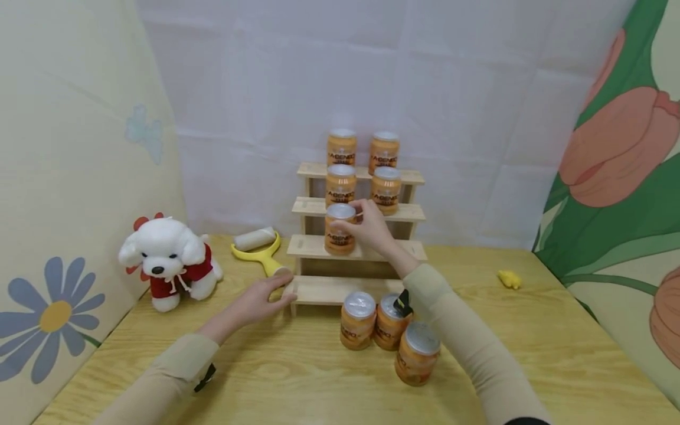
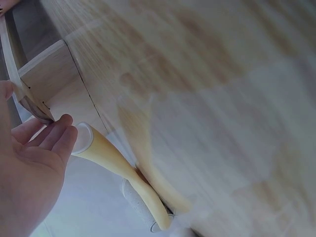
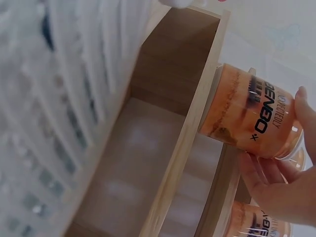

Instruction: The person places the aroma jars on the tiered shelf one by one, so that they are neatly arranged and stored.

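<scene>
My right hand (image 1: 372, 227) pinches an orange can (image 1: 339, 236) with a silver lid, thumb at one side and fingers at the other. That can (image 3: 252, 111) stands upright on the second-lowest step of a wooden stepped stand (image 1: 313, 248). My left hand (image 1: 262, 298) holds the left end of the lowest step (image 1: 324, 290); in the left wrist view its fingers (image 2: 61, 131) touch the step's corner. Two cans stand on the top step, such as one can (image 1: 341, 147), and two on the step below it, including another can (image 1: 386, 190).
Three orange cans (image 1: 358, 321) stand on the table in front of the stand. Left of it lies a yellow-handled lint roller (image 1: 260, 254), close to my left hand. A white plush dog (image 1: 170, 260) sits further left, and a small yellow object (image 1: 509, 279) lies at right.
</scene>
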Demonstrator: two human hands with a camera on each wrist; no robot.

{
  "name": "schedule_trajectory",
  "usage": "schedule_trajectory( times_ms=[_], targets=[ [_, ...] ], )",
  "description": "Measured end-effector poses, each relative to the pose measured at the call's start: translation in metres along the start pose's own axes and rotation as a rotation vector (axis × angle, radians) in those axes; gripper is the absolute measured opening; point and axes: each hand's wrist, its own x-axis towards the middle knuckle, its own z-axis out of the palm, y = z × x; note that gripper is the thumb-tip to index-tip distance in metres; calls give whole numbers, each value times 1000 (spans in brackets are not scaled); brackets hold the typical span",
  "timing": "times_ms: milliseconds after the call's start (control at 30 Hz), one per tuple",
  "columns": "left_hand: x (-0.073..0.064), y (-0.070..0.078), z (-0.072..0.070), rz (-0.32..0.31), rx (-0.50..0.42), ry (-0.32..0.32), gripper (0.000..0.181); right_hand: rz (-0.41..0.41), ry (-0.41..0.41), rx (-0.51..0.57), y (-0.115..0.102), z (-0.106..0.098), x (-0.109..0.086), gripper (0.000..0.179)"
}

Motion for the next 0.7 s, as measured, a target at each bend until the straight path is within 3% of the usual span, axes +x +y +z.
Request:
schedule_trajectory(
  times_ms=[467,700],
  targets=[
    [1,1,-1,-28,-27,-33,54,10,-99,-7,-2,-10,-3,60],
    [1,-1,0,-27,-19,-32,55,13,-82,-4,-1,-8,-2,65]
  ],
)
